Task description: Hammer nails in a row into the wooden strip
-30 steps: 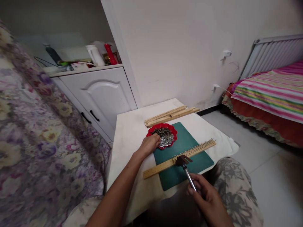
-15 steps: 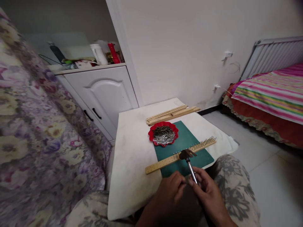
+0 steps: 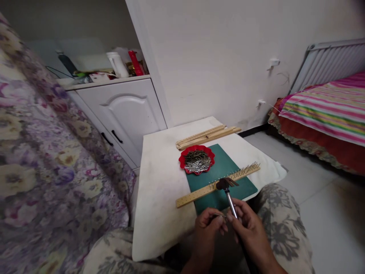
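Note:
My right hand (image 3: 247,220) is wrapped round the shaft of a claw hammer (image 3: 231,203), its dark head up over the near edge of a wooden strip. My left hand (image 3: 209,224) is closed just left of it, pinching a few thin nails (image 3: 219,215) near my right fingertips; how many is hard to make out. The wooden strip (image 3: 196,196) lies slantwise across a green mat (image 3: 208,203). Bare holes run along its left part, and rows of nails stand up from its right part. Behind it, a red scalloped bowl (image 3: 182,163) holds many loose nails.
More wooden strips (image 3: 208,137) lie at the back of the white-covered table (image 3: 159,190). A white cabinet (image 3: 125,110) and floral curtain (image 3: 62,171) stand on the left. A bed (image 3: 327,114) is at the right. My knees are against the table's near side.
My left hand has turned and opened its grip slightly, so the thin nails between its fingers now show. My right hand still holds the hammer in nearly the same spot.

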The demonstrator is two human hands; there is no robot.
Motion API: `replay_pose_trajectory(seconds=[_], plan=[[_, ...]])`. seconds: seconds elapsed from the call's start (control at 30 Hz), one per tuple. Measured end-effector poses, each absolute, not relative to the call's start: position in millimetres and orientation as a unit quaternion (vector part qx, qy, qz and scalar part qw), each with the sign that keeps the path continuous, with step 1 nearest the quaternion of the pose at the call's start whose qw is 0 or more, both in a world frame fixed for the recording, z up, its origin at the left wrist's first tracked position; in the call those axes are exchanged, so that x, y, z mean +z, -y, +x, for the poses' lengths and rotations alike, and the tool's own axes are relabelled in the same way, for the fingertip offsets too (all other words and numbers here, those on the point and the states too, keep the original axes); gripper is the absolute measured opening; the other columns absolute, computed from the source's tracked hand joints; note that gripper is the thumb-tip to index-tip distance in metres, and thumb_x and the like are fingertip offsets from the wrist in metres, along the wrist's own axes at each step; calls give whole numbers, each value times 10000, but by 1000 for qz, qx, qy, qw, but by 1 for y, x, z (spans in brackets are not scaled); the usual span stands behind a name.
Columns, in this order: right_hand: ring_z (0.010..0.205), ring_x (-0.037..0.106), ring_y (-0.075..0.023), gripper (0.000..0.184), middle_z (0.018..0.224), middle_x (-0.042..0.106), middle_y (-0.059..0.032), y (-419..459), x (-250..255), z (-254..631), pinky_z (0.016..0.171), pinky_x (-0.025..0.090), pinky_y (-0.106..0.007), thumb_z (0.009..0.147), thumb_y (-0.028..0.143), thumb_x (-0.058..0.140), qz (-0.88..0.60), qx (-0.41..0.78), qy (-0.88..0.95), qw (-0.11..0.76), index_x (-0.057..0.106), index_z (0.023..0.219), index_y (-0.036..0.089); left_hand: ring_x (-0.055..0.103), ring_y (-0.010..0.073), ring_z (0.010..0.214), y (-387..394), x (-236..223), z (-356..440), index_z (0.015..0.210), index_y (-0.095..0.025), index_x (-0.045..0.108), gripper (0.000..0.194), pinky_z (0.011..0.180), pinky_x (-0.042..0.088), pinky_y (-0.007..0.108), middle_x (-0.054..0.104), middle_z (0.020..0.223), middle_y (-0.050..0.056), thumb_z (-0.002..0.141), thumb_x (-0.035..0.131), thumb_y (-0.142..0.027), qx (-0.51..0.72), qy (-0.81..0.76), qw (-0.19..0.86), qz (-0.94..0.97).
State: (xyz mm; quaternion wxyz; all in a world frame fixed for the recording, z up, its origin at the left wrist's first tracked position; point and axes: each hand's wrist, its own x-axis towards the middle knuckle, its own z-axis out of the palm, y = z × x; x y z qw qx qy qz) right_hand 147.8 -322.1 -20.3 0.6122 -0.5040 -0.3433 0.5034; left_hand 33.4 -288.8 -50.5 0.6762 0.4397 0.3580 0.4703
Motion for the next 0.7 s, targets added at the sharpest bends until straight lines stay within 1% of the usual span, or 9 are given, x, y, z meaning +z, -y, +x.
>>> replay_pose_trajectory(seconds=[0.1, 0.17, 0.27, 0.33, 0.43, 0.53, 0.7], plan=[[480, 478, -97, 365, 669, 564, 37, 324, -22, 149, 345, 343, -150, 794, 394, 654, -505, 508, 353, 602, 533, 1090, 218, 523, 114, 577, 283, -45, 29, 711, -151, 596, 144, 583, 425, 235, 576, 613, -10, 759, 625, -284, 476, -357, 645, 480], [468, 457, -84, 360, 689, 568, 37, 325, -23, 150, 360, 341, -152, 801, 388, 648, -517, 504, 353, 595, 539, 1102, 223, 522, 115, 602, 272, -39, 24, 729, -158, 593, 131, 606, 424, 233, 561, 627, -16, 783, 599, -277, 481, -384, 596, 515], [525, 498, -96, 349, 718, 577, 29, 325, -23, 152, 416, 376, -160, 797, 385, 651, -533, 488, 348, 597, 558, 1093, 224, 518, 116, 639, 243, -31, 15, 750, -169, 590, 130, 618, 406, 223, 546, 657, -20, 810, 568, -282, 485, -459, 465, 581], [572, 526, -115, 350, 750, 590, 14, 326, -24, 154, 436, 387, -169, 803, 387, 641, -535, 486, 351, 595, 556, 1100, 222, 527, 124, 674, 223, -28, 11, 715, -170, 593, 140, 625, 398, 223, 553, 694, -8, 802, 569, -277, 469, -485, 363, 643], [535, 495, -109, 350, 738, 574, 18, 327, -24, 155, 405, 359, -170, 816, 386, 622, -536, 496, 357, 582, 542, 1114, 222, 543, 130, 695, 202, -30, 9, 728, -175, 615, 152, 640, 401, 229, 571, 735, 3, 821, 531, -263, 429, -494, 271, 706], [528, 475, -103, 343, 722, 549, 29, 326, -24, 156, 401, 352, -164, 817, 375, 621, -533, 501, 356, 582, 538, 1113, 224, 555, 131, 705, 194, -38, 11, 771, -181, 630, 169, 654, 411, 234, 586, 754, 9, 843, 499, -260, 407, -493, 234, 732], [498, 443, -96, 379, 705, 531, 32, 323, -24, 158, 373, 343, -157, 807, 398, 623, -541, 496, 352, 581, 534, 1126, 214, 565, 128, 717, 195, -43, 14, 795, -188, 638, 159, 666, 412, 232, 599, 767, 6, 850, 500, -243, 381, -494, 211, 752]])
